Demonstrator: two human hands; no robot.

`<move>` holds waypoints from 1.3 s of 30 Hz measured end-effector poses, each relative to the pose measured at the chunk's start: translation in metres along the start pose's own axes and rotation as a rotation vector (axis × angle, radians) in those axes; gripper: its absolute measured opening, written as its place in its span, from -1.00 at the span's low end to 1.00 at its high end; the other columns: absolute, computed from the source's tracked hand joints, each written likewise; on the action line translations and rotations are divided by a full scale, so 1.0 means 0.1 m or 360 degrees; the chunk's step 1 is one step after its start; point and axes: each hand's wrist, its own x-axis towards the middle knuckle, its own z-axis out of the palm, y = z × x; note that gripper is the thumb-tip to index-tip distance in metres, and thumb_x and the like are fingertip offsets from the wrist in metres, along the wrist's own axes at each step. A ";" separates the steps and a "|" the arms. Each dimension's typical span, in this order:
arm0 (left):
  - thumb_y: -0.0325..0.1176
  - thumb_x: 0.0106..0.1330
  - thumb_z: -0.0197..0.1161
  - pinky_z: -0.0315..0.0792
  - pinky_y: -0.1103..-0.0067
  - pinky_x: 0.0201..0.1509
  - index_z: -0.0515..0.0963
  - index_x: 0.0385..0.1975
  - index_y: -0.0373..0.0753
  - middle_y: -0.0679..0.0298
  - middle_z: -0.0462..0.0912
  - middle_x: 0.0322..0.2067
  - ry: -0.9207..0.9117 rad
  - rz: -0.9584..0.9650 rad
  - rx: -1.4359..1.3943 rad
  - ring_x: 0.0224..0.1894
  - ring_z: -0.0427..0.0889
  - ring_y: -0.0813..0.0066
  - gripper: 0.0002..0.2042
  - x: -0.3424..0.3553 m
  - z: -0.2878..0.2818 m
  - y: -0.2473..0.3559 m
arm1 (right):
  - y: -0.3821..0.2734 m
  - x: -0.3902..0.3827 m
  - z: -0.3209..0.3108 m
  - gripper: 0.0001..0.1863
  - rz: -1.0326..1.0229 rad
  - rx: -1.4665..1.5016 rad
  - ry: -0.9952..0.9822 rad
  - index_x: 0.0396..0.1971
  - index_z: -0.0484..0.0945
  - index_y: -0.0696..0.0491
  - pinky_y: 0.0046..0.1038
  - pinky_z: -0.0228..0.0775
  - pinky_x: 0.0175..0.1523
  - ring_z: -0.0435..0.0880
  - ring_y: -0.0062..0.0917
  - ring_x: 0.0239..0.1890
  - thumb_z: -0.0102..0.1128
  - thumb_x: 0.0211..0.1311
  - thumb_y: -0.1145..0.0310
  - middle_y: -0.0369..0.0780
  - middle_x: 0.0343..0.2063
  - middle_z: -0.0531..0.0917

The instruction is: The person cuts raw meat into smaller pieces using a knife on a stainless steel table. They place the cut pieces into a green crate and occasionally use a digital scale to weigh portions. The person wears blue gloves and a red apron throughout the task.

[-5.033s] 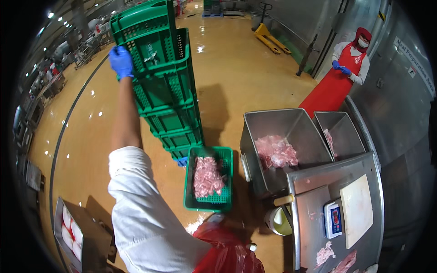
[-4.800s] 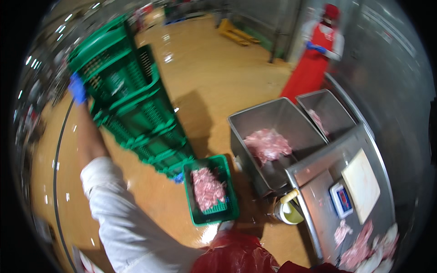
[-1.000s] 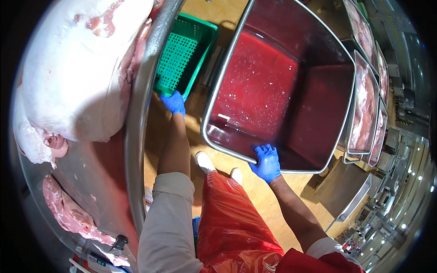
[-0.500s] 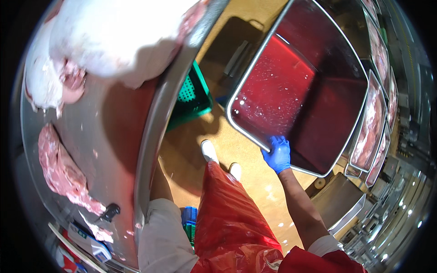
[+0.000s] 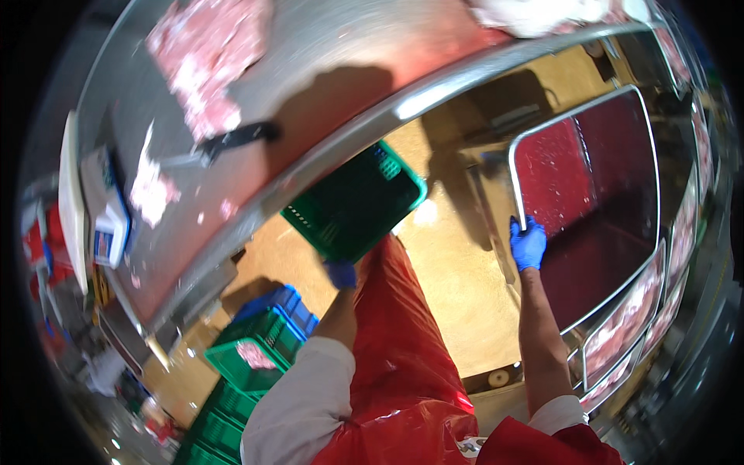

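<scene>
My right hand (image 5: 528, 243), in a blue glove, is closed over the near left rim of a big steel tub (image 5: 587, 302). Reddish stain or liquid coats the tub's inside. Lower, beside the table edge, my blurred left hand (image 5: 339, 273), also blue-gloved, closes on the near end of a green plastic crate (image 5: 403, 205); its fingers are mostly hidden. On the steel table (image 5: 325, 43) lie a slab of pink meat (image 5: 208, 58), a pale scrap of trimmings (image 5: 153, 190) and a knife with a black handle (image 5: 240, 138).
More green crates (image 5: 240, 364), one with meat inside, and a blue crate (image 5: 283, 306) stand at lower left. Trays of meat (image 5: 628, 325) line the right side. A white-and-blue device (image 5: 108, 217) sits at the table's left end. Pale meat (image 5: 535, 15) lies at the far right.
My view has swung left. The green crate now shows more fully beside the table and covers my shoes, and my left hand has come into view at it. The right hand stays on the tub rim.
</scene>
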 end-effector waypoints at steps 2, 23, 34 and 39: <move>0.01 0.28 0.09 0.56 0.19 -0.26 0.40 -0.01 -0.36 -0.10 0.64 -0.34 -0.0410 0.0863 0.0805 -0.29 0.68 -0.02 -0.48 -0.31 0.08 0.02 | 0.01 0.03 0.00 -0.64 0.0058 -0.0053 -0.0125 -0.28 0.62 0.06 -0.08 0.46 -0.22 0.64 -0.03 -0.31 0.19 0.23 0.04 0.02 -0.48 0.65; -0.29 0.25 0.13 0.53 0.26 -0.10 0.62 -0.23 -0.22 -0.03 0.67 -0.33 0.0392 0.0528 -0.0356 -0.23 0.66 -0.03 -0.79 -0.15 -4.01 -1.73 | -0.87 -2.20 0.13 -0.73 -0.1027 0.0860 -0.0049 -0.13 0.55 0.17 -0.30 0.48 -0.10 0.61 -0.24 -0.25 0.24 0.16 0.44 -0.08 -0.28 0.62; -0.33 0.21 0.09 0.41 0.20 0.08 0.60 -0.06 -0.08 0.07 0.55 -0.06 0.0920 0.1780 -0.0216 0.05 0.47 0.04 -0.69 1.26 -5.37 1.04 | -4.76 -1.49 -1.28 -0.73 -0.1773 0.0871 0.0395 -0.07 0.55 0.12 -0.23 0.44 -0.07 0.59 -0.18 -0.20 0.17 0.23 0.45 -0.07 -0.28 0.63; -0.23 0.18 0.19 0.37 0.22 -0.03 0.54 -0.04 -0.15 0.06 0.45 -0.07 0.0597 0.1499 0.0054 -0.02 0.43 0.15 -0.66 1.20 -5.16 1.68 | -5.26 -0.99 -0.99 -0.52 -0.1627 -0.0026 0.0235 0.11 0.40 0.06 -0.11 0.37 0.05 0.54 -0.16 -0.01 0.16 0.15 0.35 -0.05 -0.01 0.52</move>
